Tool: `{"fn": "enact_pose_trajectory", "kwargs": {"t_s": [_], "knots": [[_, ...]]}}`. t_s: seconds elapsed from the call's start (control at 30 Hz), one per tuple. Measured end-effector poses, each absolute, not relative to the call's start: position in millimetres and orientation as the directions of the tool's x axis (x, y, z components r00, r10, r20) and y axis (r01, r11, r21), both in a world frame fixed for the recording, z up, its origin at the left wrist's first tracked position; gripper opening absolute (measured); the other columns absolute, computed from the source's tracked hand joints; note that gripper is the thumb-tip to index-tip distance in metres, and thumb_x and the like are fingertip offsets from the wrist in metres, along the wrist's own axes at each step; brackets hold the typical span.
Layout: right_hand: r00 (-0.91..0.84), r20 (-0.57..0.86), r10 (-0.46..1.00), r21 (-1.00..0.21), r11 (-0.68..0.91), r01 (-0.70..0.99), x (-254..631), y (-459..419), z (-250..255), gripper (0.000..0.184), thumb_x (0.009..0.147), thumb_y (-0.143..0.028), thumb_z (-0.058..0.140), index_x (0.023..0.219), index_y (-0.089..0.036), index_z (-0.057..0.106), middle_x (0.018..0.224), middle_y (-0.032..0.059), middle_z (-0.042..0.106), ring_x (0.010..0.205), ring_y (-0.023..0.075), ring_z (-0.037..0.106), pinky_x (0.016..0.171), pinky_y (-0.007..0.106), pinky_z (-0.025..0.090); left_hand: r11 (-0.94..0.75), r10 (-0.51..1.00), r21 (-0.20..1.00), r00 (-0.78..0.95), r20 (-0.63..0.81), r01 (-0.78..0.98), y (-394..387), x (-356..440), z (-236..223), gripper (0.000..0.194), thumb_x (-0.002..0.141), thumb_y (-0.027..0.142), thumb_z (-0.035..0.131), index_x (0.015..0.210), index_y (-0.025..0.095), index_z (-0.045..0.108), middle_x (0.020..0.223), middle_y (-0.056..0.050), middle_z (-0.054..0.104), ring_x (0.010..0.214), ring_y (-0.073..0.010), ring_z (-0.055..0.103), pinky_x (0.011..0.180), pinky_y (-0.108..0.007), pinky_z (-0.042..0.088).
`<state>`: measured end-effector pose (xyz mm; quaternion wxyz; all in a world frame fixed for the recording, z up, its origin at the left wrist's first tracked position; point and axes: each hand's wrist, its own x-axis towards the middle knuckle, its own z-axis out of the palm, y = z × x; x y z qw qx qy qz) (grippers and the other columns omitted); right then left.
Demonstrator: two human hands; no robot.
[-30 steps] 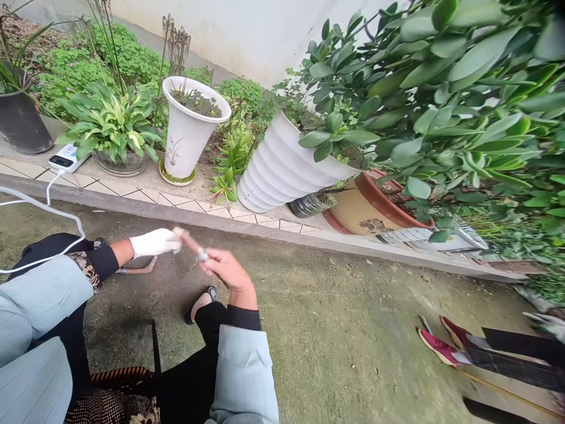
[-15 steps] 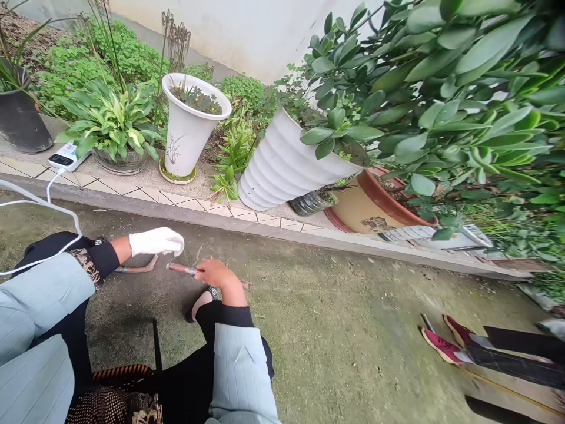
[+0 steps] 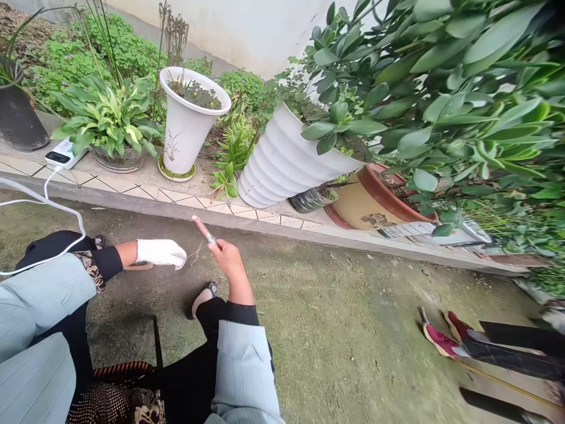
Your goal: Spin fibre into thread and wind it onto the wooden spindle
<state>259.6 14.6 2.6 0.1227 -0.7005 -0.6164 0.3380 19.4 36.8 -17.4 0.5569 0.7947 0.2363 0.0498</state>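
Observation:
A white glove covers my left hand (image 3: 162, 252), whose fingers are closed on the end of a thin wire (image 3: 195, 254). That wire stretches across to a short wooden stick (image 3: 201, 227) with silvery wire wound round it. My bare right hand (image 3: 228, 258) grips this stick just below the winding; its pale cut end points up and to the left. The part inside the fist is hidden. Behind and below the glove, a second brownish stick (image 3: 140, 267) shows only in part.
Along a tiled ledge (image 3: 179, 199) stand a white flared pot (image 3: 188, 129), a ribbed white pot (image 3: 282, 159) and a tan pot (image 3: 366, 203). A white device (image 3: 65, 154) with a cable sits at left. Another person's red shoe (image 3: 439, 341) is at right.
My right hand has turned the stick so its end points upward, and moved right. The glove has come slightly right and lower, now with a wire taut between the hands.

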Motion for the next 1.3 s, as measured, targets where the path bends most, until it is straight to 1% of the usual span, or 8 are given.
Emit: {"fn": "enact_pose_trajectory", "kwargs": {"t_s": [0.2, 0.37, 0.43, 0.63, 0.9, 1.0, 1.13, 1.3], "knots": [[-0.128, -0.603, 0.788, -0.156, 0.041, 0.987, 225, 8, -5, 0.020, 0.081, -0.036, 0.061, 0.080, -0.017, 0.068, 0.087, 0.0117, 0.071, 0.076, 0.0201, 0.061, 0.061, 0.028, 0.035, -0.373, 0.414, 0.868, 0.896, -0.160, 0.328, 40, 14, -9, 0.022, 0.082, 0.031, 0.050, 0.070, 0.015, 0.058, 0.063, 0.000, 0.057, 0.057, -0.0104, 0.043, 0.055, -0.021, 0.033], [-0.593, -0.730, 0.341, -0.627, 0.013, 0.779, 215, -2, -3, 0.015, 0.077, -0.030, 0.064, 0.070, -0.016, 0.065, 0.063, 0.0007, 0.062, 0.057, 0.0111, 0.053, 0.056, 0.023, 0.035, -0.478, 0.449, 0.811, 0.887, -0.106, 0.338, 50, 14, -20, 0.023, 0.083, 0.030, 0.048, 0.065, 0.016, 0.052, 0.062, 0.002, 0.052, 0.057, -0.0100, 0.040, 0.057, -0.020, 0.033], [-0.697, -0.558, 0.450, -0.815, -0.137, 0.563, 227, -2, 3, 0.019, 0.078, -0.036, 0.064, 0.078, -0.016, 0.065, 0.065, -0.0014, 0.060, 0.056, 0.0087, 0.050, 0.055, 0.021, 0.036, -0.387, 0.480, 0.865, 0.871, -0.106, 0.319, 53, 15, -25, 0.025, 0.085, 0.033, 0.047, 0.067, 0.016, 0.053, 0.060, 0.002, 0.050, 0.056, -0.0103, 0.041, 0.055, -0.020, 0.034], [0.009, -0.238, 0.971, -0.950, -0.235, 0.204, 263, 15, 1, 0.037, 0.084, -0.053, 0.049, 0.089, -0.018, 0.058, 0.062, -0.0037, 0.049, 0.048, 0.0085, 0.037, 0.048, 0.022, 0.031, -0.119, 0.558, 0.941, 0.805, -0.201, 0.318, 44, 22, -28, 0.030, 0.088, 0.038, 0.045, 0.080, 0.015, 0.062, 0.062, 0.001, 0.053, 0.053, -0.0100, 0.043, 0.052, -0.020, 0.035], [-0.049, -0.510, 0.859, -0.309, -0.130, 0.942, 257, 16, -4, 0.022, 0.084, -0.037, 0.058, 0.088, -0.019, 0.070, 0.082, 0.0081, 0.068, 0.071, 0.0162, 0.056, 0.061, 0.026, 0.034, -0.197, 0.496, 0.958, 0.864, -0.086, 0.208, 35, 13, -31, 0.020, 0.080, 0.034, 0.057, 0.074, 0.016, 0.063, 0.066, 0.000, 0.058, 0.061, -0.0116, 0.048, 0.057, -0.021, 0.036], [-0.355, -0.720, 0.596, -0.488, -0.072, 0.870, 254, 11, 0, 0.020, 0.082, -0.034, 0.062, 0.087, -0.017, 0.071, 0.068, 0.0018, 0.062, 0.059, 0.0112, 0.050, 0.058, 0.024, 0.035, -0.205, 0.533, 0.954, 0.843, -0.077, 0.217, 51, 8, -26, 0.023, 0.082, 0.035, 0.055, 0.072, 0.015, 0.060, 0.067, 0.000, 0.057, 0.062, -0.0110, 0.046, 0.060, -0.021, 0.038], [-0.743, -0.577, 0.338, -0.817, -0.231, 0.529, 247, 4, 10, 0.034, 0.076, -0.042, 0.067, 0.095, -0.014, 0.069, 0.061, -0.0041, 0.054, 0.053, 0.0072, 0.043, 0.054, 0.021, 0.035, -0.188, 0.610, 0.953, 0.789, -0.077, 0.239, 62, 7, -24, 0.027, 0.085, 0.038, 0.052, 0.076, 0.014, 0.061, 0.068, 0.000, 0.057, 0.061, -0.0105, 0.045, 0.060, -0.021, 0.038], [-0.439, -0.269, 0.857, -0.962, -0.263, 0.075, 257, 7, 18, 0.035, 0.076, -0.046, 0.067, 0.090, -0.013, 0.065, 0.062, -0.0031, 0.051, 0.052, 0.0066, 0.039, 0.050, 0.021, 0.031, -0.059, 0.571, 0.969, 0.804, -0.164, 0.240, 46, 18, -24, 0.033, 0.088, 0.043, 0.048, 0.079, 0.014, 0.062, 0.067, -0.001, 0.055, 0.058, -0.0104, 0.046, 0.054, -0.021, 0.037]]}}
